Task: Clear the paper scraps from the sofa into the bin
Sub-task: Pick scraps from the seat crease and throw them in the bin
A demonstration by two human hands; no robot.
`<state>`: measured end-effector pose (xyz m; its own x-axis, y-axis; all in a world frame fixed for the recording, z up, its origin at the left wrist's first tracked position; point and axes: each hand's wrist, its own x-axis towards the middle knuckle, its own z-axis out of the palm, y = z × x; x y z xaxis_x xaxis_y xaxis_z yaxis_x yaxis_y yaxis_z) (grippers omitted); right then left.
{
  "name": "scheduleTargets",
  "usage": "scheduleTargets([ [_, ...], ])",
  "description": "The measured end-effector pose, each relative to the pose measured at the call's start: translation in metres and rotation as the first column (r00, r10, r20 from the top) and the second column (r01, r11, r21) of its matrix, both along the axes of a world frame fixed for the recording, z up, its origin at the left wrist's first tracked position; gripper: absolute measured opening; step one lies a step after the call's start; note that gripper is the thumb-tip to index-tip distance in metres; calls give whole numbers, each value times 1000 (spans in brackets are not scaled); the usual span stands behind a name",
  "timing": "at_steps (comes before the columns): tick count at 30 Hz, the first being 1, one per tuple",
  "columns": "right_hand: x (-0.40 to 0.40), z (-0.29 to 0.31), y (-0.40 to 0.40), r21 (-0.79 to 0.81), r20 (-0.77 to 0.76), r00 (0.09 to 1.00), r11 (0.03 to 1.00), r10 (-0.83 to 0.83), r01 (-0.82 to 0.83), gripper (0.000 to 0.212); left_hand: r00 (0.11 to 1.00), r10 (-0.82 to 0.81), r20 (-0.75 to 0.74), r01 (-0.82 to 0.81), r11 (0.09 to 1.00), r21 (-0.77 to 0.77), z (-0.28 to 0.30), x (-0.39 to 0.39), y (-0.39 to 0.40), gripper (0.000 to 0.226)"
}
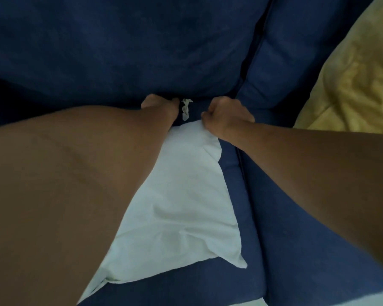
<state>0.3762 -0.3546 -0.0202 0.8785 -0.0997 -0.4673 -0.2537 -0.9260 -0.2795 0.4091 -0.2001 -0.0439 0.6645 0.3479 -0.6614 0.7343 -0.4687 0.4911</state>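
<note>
Blue sofa (124, 47) cushions fill the room's view. Far back at the seat crease lies a twisted paper scrap (185, 110), light, limp, best pinched mid-twist. Left hand (161, 104) reaches beside it, fingers hidden; right hand (227, 113) clenches a white pillow (177, 195).

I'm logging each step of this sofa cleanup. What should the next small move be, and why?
Probably close the left hand on the paper scrap and lift it out. The scrap lies at the back crease of the sofa, right beside that hand's fingertips, while the right hand grips the white pillow.
</note>
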Motion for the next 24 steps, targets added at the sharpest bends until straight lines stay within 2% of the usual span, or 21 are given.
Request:
scheduleTargets([
  [3, 3, -6, 0, 11, 7, 1000, 1000, -5, 5, 24, 997, 69, -39, -68, 998, 7, -8, 5, 0, 53],
  [5, 5, -9, 2, 17, 17, 1000, 1000, -7, 7, 26, 997, 61, -46, -60, 997, 38, -15, 6, 4, 45],
  [8, 13, -14, 8, 32, 19, 1000, 999, -15, 15, 26, 997, -54, -57, 60, 993, 106, -11, 7, 15, 33],
  [13, 33, -26, 32, 92, -31, 999, 995, 25, -22, 20, 948, -305, -94, 318, 930, 185, -1, 0, 46, 39],
  [16, 36, -35, 48, 49, -47, 995, 995, 93, -91, 27, 896, -436, -80, 443, 869, 221, 3, -4, 64, 37],
  [24, 28, -25, 53, -93, 5, 980, 975, 201, -200, 19, 915, -403, 15, 396, 905, 155, 19, -22, 86, 24],
])
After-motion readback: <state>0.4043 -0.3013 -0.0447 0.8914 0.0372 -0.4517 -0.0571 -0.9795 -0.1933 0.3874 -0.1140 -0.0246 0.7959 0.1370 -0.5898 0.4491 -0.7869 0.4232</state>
